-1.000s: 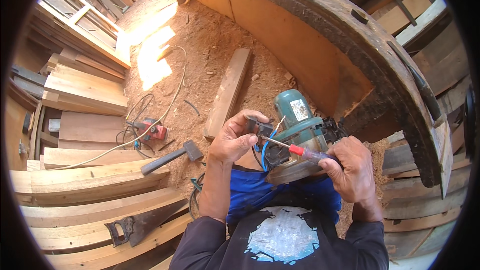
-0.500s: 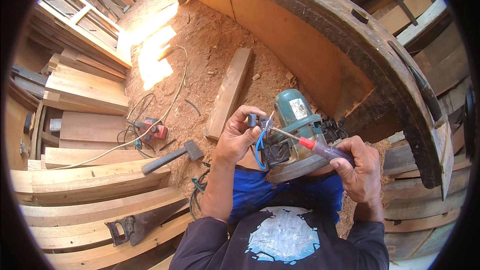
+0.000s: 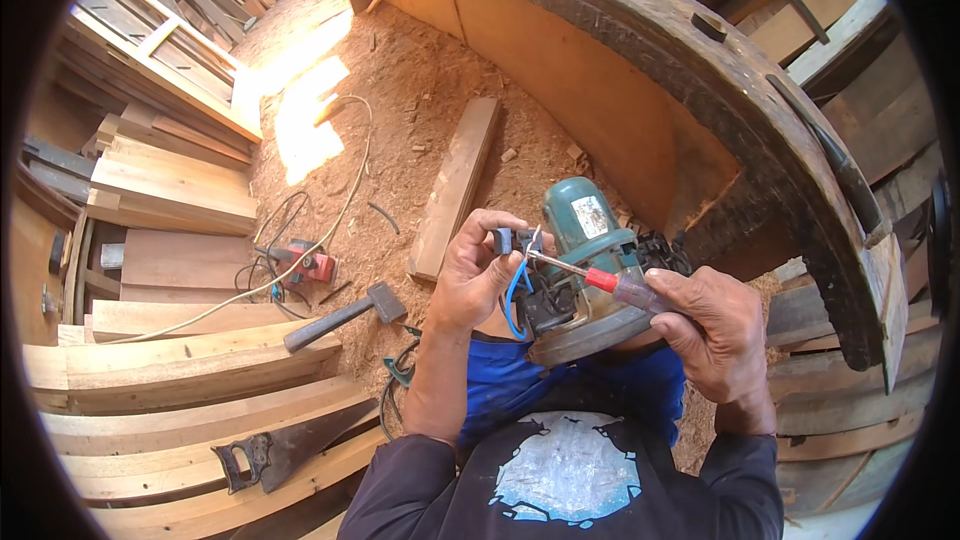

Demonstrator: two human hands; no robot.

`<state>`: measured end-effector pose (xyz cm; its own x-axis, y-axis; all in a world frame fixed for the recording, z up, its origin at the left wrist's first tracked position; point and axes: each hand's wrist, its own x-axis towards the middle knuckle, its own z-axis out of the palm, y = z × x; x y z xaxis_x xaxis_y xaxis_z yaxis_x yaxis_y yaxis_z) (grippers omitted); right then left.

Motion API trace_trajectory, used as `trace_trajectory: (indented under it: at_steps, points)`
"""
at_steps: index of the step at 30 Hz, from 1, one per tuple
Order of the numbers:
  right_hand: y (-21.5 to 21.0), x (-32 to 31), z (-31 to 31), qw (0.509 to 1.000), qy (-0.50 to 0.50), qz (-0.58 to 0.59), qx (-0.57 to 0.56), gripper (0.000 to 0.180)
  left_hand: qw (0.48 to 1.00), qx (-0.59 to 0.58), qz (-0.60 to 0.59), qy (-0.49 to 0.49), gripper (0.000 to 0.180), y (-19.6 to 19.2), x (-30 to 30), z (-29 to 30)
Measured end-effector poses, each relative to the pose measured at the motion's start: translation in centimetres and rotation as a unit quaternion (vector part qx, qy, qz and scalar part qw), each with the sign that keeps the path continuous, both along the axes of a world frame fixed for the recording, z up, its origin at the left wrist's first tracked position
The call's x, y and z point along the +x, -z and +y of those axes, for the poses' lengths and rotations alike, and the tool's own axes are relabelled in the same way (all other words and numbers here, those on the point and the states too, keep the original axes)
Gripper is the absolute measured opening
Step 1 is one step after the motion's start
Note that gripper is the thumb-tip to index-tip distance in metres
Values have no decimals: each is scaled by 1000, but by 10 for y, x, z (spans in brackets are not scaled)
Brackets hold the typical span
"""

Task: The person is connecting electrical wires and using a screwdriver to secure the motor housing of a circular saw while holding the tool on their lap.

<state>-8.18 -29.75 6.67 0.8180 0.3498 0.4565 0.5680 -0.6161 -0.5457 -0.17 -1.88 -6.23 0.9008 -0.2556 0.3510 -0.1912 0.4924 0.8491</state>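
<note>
Black switch block [image 3: 522, 239], frame center, pinched in left hand [image 3: 470, 275], fingers nearly together; right hand [image 3: 718, 328], right of center, wrapped round screwdriver [image 3: 638, 292] handle, tip at block; green power tool [image 3: 577, 215] just right of block.

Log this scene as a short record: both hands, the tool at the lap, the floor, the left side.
Left hand: pinches a small dark switch-like part, blue wire hanging below
Right hand: grips a screwdriver by its handle, tip at the part; contact unclear
Lap: green power tool, router-like, dark rounded base
Floor: wood shavings, a plank, a red power tool
Left side: stacked timber, a hammer, a handsaw
</note>
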Motion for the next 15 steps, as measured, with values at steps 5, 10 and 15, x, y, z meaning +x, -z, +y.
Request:
trace_trajectory:
  at_steps: [5,10,15]
  points:
    - [4,-2,-6,1000,11,-13,12,35,999,-31,9,-12,39,-2,-3,-6]
    - [5,-4,-7,1000,30,-9,2,34,999,-20,38,3,42,-2,-6,-5]
    - [11,-6,-7,999,43,3,30,37,999,-1,39,3,41,-5,-5,-7]
